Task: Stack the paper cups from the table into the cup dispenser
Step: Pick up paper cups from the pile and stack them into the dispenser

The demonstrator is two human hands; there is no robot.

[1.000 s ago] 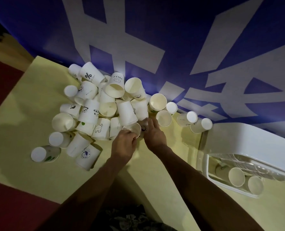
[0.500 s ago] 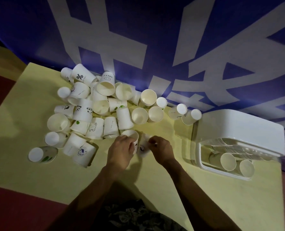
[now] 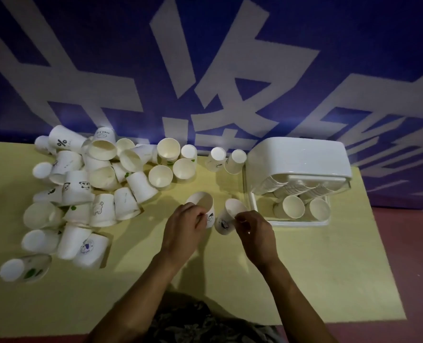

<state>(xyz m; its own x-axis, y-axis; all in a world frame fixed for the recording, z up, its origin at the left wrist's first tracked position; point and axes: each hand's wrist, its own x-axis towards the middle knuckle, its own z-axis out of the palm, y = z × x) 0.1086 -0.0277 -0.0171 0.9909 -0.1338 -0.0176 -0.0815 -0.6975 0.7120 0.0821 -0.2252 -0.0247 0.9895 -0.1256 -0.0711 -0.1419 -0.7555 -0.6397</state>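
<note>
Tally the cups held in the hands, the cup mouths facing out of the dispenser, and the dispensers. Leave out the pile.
Held cups: 2 (left-hand cup, right-hand cup)
Outward cup mouths: 2 (left mouth, right mouth)
Dispenser: 1
Total: 5

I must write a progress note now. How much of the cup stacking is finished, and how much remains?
Done: the dispenser already holds rows of nested cups, two open mouths facing out. In hand: the left hand holds one cup and the right hand another, both above the table, not yet nested. Left: most of the job, a big pile of loose cups.
</note>
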